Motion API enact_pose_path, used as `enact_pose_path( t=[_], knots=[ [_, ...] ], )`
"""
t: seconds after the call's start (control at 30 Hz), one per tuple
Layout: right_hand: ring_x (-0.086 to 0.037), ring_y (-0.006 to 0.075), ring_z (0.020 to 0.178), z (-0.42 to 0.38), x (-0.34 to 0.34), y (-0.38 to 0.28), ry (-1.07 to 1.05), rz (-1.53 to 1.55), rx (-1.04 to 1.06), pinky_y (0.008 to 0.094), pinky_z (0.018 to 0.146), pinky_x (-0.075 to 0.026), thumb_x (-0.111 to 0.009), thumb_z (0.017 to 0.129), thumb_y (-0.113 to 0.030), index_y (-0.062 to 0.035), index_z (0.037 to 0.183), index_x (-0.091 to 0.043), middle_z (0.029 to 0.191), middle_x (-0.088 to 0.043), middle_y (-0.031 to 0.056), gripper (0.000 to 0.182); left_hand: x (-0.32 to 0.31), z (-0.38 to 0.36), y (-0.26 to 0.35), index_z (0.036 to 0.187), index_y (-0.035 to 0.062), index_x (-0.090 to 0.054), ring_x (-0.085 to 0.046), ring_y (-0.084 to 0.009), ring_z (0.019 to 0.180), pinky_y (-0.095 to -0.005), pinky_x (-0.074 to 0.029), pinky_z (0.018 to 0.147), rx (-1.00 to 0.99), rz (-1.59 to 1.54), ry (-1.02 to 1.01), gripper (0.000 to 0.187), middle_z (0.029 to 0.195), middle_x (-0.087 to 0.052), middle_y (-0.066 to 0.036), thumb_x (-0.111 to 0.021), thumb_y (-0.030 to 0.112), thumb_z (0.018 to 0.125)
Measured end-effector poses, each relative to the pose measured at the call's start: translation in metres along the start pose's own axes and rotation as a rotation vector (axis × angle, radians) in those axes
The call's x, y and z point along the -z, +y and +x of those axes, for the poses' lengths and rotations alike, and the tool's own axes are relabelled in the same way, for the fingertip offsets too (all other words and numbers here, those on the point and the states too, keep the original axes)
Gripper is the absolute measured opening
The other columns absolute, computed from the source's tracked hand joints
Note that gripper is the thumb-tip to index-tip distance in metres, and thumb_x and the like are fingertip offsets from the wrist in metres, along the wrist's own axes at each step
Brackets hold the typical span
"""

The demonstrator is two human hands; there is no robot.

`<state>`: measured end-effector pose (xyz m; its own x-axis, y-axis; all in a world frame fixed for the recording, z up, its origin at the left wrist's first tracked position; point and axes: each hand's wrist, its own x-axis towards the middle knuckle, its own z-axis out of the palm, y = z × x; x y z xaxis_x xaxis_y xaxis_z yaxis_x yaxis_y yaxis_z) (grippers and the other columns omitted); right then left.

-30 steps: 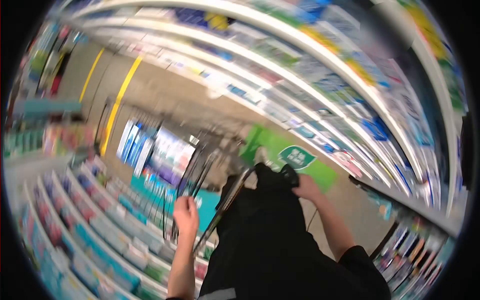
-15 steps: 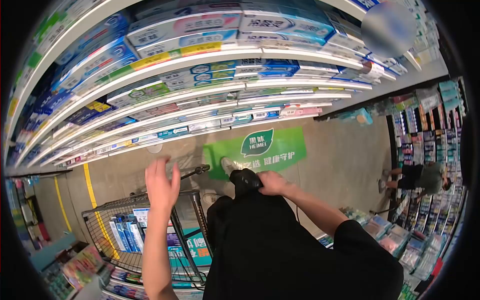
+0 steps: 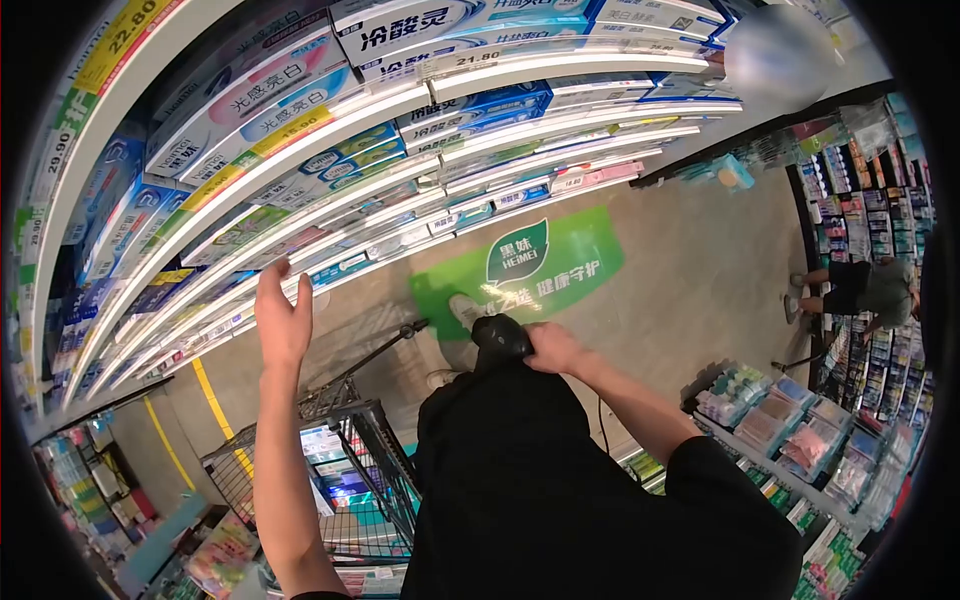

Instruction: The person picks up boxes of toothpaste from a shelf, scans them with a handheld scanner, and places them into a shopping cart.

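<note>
My left hand [image 3: 285, 315] is raised with its fingers stretched out, holding nothing. It overlaps the lower shelf edges in this view, left of the shopping cart's handle bar [image 3: 375, 350]. My right hand [image 3: 556, 348] curls round the side of a black rounded object [image 3: 502, 340] in front of my body; I cannot tell what this object is. Below my left forearm stands the dark wire cart [image 3: 375, 470], with boxed goods inside partly hidden by the arm. Toothpaste boxes [image 3: 440, 35] fill the shelves ahead.
A green floor sticker [image 3: 570, 255] lies below the shelves, by my shoe [image 3: 465, 312]. At the right, a person [image 3: 870, 295] stands by another rack of goods. Clear bins of packages [image 3: 790, 425] stand at lower right. Yellow lines [image 3: 212, 400] mark the floor at left.
The view has shifted, bringing the upper shelves closer. My left hand has moved left and up towards the shelves, fingers still spread. My right hand keeps its hold on the black object.
</note>
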<state>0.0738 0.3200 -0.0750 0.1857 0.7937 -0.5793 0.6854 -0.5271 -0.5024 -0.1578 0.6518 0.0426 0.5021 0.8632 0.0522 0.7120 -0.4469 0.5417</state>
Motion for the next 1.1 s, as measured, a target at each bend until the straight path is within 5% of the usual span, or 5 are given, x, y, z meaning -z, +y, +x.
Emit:
enact_pose_path(
  t=[0.2, 0.5, 0.8, 1.0, 1.1],
  knots=[
    [-0.063, 0.0393, 0.097, 0.012, 0.003, 0.005, -0.045, 0.023, 0.012, 0.0476, 0.088, -0.051, -0.07, 0.071, -0.021, -0.0013, 0.106, -0.061, 0.099, -0.066, 0.0224, 0.041, -0.01, 0.033, -0.037, 0.142, -0.005, -0.034, -0.039, -0.0352, 0.135, -0.0417, -0.035, 0.108, 0.142, -0.1, 0.255, 0.071, 0.146, -0.04, -0.024, -0.068, 0.025, 0.088],
    [-0.062, 0.0409, 0.097, 0.012, 0.007, 0.025, -0.033, 0.049, 0.033, 0.0479, 0.088, -0.05, -0.067, 0.069, -0.017, 0.0001, 0.1, -0.061, 0.097, -0.066, 0.0232, 0.036, -0.023, 0.09, -0.029, 0.134, -0.0024, -0.046, -0.049, -0.0208, 0.12, -0.034, -0.043, 0.098, 0.166, -0.782, 0.337, 0.066, 0.132, -0.053, -0.013, -0.08, 0.009, 0.078],
    [-0.062, 0.0421, 0.096, 0.007, 0.011, 0.045, -0.035, 0.144, -0.035, 0.0484, 0.087, -0.05, -0.065, 0.068, -0.013, -0.0015, 0.101, -0.063, 0.097, -0.066, 0.024, 0.035, -0.016, 0.121, -0.025, 0.116, -0.0026, -0.06, -0.06, -0.0176, 0.096, -0.03, -0.046, 0.088, 0.047, -0.411, 0.156, 0.05, 0.108, -0.066, -0.011, -0.083, 0.009, 0.074],
    [-0.062, 0.0425, 0.095, 0.016, 0.019, 0.035, -0.07, 0.107, -0.046, 0.0486, 0.085, -0.051, -0.066, 0.067, -0.012, -0.0008, 0.102, -0.063, 0.095, -0.067, 0.0238, 0.037, -0.022, 0.12, -0.033, 0.11, -0.0038, -0.062, -0.063, -0.02, 0.093, -0.0328, -0.05, 0.082, -0.097, -0.406, 0.234, 0.049, 0.103, -0.068, -0.013, -0.087, 0.014, 0.071],
    [-0.062, 0.0435, 0.094, 0.019, 0.019, 0.033, -0.06, 0.099, -0.043, 0.0488, 0.084, -0.051, -0.066, 0.067, -0.012, -0.0001, 0.102, -0.062, 0.094, -0.066, 0.025, 0.038, -0.012, 0.115, -0.023, 0.113, -0.0026, -0.061, -0.065, -0.0302, 0.093, -0.0377, -0.051, 0.081, -0.137, -0.136, 0.172, 0.051, 0.1, -0.068, -0.019, -0.084, 0.02, 0.073]
  ],
)
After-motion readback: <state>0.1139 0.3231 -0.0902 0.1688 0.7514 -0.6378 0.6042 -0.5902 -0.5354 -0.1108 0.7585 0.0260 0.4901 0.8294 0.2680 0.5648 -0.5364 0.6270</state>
